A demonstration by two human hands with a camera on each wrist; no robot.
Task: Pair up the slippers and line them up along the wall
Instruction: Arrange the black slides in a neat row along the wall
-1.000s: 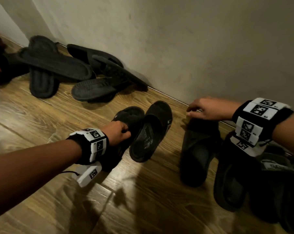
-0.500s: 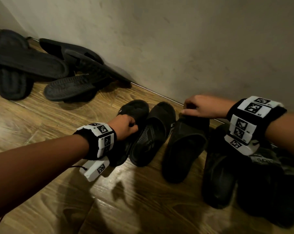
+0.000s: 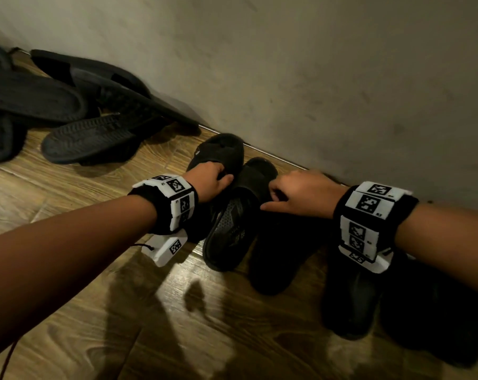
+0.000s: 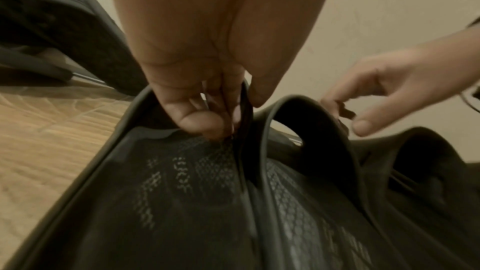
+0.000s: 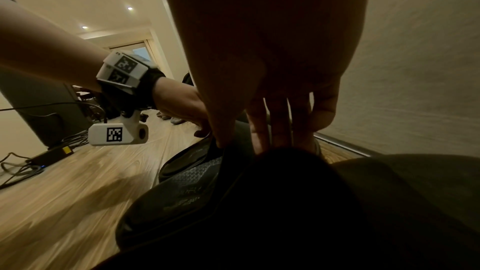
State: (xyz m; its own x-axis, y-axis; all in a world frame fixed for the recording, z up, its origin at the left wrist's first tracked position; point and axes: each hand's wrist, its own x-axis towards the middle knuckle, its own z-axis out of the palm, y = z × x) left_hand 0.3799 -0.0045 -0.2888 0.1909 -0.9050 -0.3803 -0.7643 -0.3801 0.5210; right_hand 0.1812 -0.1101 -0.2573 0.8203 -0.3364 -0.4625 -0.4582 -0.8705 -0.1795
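We pinch the strap edge of the far-left black slide (image 3: 218, 154) with our left hand (image 3: 213, 182), while our right hand (image 3: 301, 193) rests loosely curled on the third slide (image 3: 276, 259), gripping nothing we can make out. All stand toes-in near the wall (image 3: 342, 78). We judge the step goes best by nudging each slide snug beside its neighbour (image 3: 232, 229), heels level.

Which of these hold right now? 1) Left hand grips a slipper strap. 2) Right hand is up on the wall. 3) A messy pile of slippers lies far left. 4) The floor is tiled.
1) True: the left hand grips the strap of a black slipper.
2) False: the right hand is on a slipper below the wall.
3) True: the pile overlaps untidily.
4) False: the floor is wood-patterned.
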